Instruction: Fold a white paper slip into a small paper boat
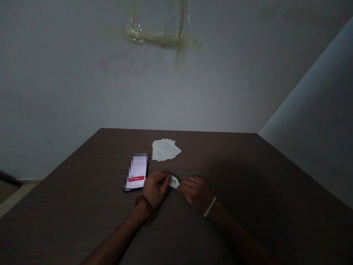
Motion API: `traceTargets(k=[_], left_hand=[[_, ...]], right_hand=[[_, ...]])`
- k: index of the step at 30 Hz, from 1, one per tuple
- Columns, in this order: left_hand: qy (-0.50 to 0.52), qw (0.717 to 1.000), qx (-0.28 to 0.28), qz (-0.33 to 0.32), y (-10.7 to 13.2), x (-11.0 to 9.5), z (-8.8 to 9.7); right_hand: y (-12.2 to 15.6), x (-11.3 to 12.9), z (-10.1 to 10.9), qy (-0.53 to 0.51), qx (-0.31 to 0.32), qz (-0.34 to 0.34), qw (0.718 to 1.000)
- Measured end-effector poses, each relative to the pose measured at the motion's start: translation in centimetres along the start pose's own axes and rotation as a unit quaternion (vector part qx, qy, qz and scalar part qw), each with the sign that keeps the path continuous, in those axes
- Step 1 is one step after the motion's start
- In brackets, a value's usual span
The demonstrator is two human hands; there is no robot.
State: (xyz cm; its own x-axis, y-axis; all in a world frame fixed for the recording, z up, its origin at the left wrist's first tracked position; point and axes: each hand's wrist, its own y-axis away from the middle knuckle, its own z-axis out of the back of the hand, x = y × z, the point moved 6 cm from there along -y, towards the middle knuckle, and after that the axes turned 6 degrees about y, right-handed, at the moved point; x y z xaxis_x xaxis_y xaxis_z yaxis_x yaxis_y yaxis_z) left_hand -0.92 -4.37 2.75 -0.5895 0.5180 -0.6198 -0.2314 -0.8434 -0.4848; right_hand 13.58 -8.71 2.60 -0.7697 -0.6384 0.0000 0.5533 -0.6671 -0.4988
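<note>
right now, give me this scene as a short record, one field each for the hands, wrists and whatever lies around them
left hand: pinching one end of a small white piece, likely paper
right hand: fingers on its other end
wrists: brown beaded bracelet left, pale bracelet right
phone: screen lit, beside left hand
white sheets: overlapping, beyond both hands
surface: dark brown table

And there lay the phone [138, 168], screen lit, on the dark table [217, 147]! Up behind it, yellowed tape [158, 39] clung to the grey wall [68, 81].
</note>
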Motion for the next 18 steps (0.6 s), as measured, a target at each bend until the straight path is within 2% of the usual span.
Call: traceTargets(k=[7,15,18], left_hand=[[0.007,1.0,-0.009,0.02,0.06,0.35,0.29],[0.023,0.999,0.007,0.033,-0.01,0.4,0.17],[0.044,0.998,0.01,0.046,-0.03,0.43,0.2]], right_hand=[[0.01,-0.4,0.4,-0.012,-0.025,-0.021,0.999],[-0.04,-0.24,0.57,-0.02,-0.015,-0.012,1.0],[0.16,-0.9,0.38,-0.036,-0.019,-0.04,0.998]])
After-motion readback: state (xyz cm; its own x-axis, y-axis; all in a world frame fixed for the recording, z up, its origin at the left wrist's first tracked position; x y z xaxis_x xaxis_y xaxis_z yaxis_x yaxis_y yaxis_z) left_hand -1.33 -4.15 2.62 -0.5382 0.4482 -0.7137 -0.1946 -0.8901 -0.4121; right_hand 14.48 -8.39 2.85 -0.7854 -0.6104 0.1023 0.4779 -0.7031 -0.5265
